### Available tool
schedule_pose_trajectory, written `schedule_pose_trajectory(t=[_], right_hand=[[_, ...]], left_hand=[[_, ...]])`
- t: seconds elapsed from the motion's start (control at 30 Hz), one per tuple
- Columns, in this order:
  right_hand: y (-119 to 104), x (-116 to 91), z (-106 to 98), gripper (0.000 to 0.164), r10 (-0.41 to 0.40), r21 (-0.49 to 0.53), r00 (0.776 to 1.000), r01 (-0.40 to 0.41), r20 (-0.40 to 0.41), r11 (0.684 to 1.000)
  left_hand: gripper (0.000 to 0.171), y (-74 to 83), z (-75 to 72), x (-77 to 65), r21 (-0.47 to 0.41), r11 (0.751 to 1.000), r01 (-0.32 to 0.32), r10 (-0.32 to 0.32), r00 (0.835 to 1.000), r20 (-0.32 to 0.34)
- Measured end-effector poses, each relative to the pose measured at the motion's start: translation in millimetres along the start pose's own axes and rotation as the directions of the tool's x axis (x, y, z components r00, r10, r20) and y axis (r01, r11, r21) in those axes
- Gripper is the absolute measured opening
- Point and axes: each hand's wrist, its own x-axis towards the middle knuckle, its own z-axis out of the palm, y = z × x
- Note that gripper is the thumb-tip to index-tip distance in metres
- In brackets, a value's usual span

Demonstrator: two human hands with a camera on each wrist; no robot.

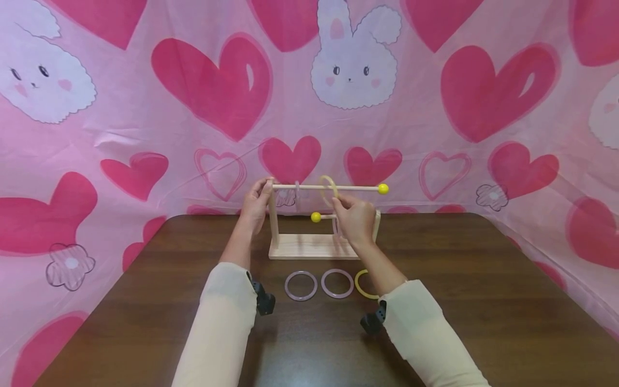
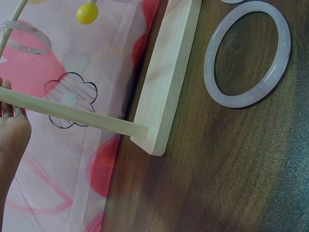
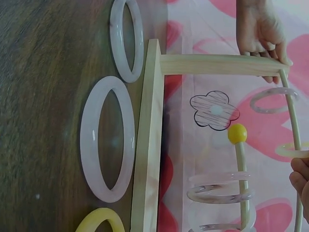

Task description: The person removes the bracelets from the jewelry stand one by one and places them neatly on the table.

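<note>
A wooden two-rod stand (image 1: 309, 248) sits on the table. At the top of its left post, my left hand (image 1: 255, 207) holds the wood. My right hand (image 1: 355, 217) pinches a yellow bangle (image 1: 326, 177), which encircles the upper rod (image 1: 359, 188) partway along. Farther left on that rod hangs a pale bangle (image 1: 297, 200). The right wrist view has several pale bangles (image 3: 219, 195) on the lower rod (image 3: 241, 159); in the head view my right hand partly hides them.
In front of the stand lie two pale lilac bangles (image 1: 286, 287) and a yellow bangle (image 1: 358, 287), the last partly covered by my right forearm. Both rods end in yellow balls (image 1: 383, 188). A pink heart-patterned cloth (image 1: 416, 123) hangs behind the brown table (image 1: 169, 301).
</note>
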Motion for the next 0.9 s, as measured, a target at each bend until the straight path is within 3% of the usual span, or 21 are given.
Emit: schedule_pose_trajectory(t=[0.37,0.9], right_hand=[[11,-3,-2,0.011,0.003,-0.043,0.999,-0.005,-0.049,0.999],[23,-7,-10,0.011,0.033,-0.016,0.996,-0.034,-0.088,0.999]], left_hand=[[0.012,0.1,-1.0,-1.3,0.005,1.0,0.002,-0.002,1.0,0.011],[0.011,2.4,0.6,-1.9,0.003,1.0,0.015,-0.015,1.0,0.01]])
